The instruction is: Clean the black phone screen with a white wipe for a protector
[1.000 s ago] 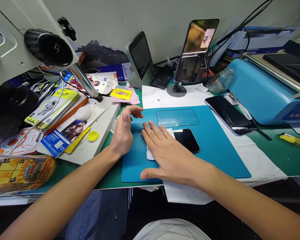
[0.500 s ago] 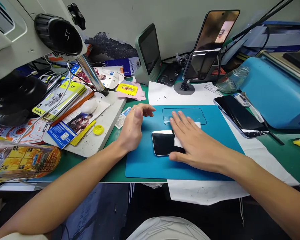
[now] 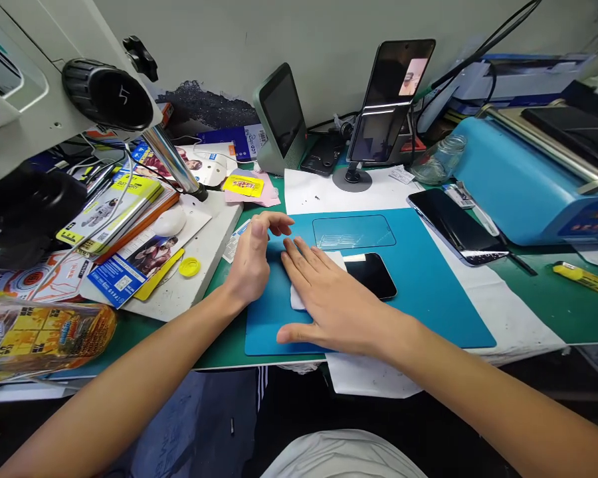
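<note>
A smartphone (image 3: 371, 275) with a dark screen lies face up on the blue mat (image 3: 418, 292). My right hand (image 3: 323, 289) lies flat with its fingers stretched out, pressing a folded white wipe (image 3: 298, 300) at the phone's left end. The hand and wipe hide that end of the phone. To the left, my left hand (image 3: 253, 259) rests on its edge by the mat's left side, loosely cupped, with nothing visible in it. Just behind the phone lies a clear, dark-outlined screen protector (image 3: 353, 231).
Another dark phone (image 3: 456, 222) lies to the right, near a yellow cutter (image 3: 585, 279) and a blue machine (image 3: 523, 179). A phone on a stand (image 3: 393, 99) and a glass jar (image 3: 443, 159) stand behind. Microscope parts (image 3: 109, 93) overhang boxes and cards at left.
My right hand has slid the wipe leftward over the phone, uncovering its right end and covering its left. My left hand stays nearly in place. The camera view has shifted slightly.
</note>
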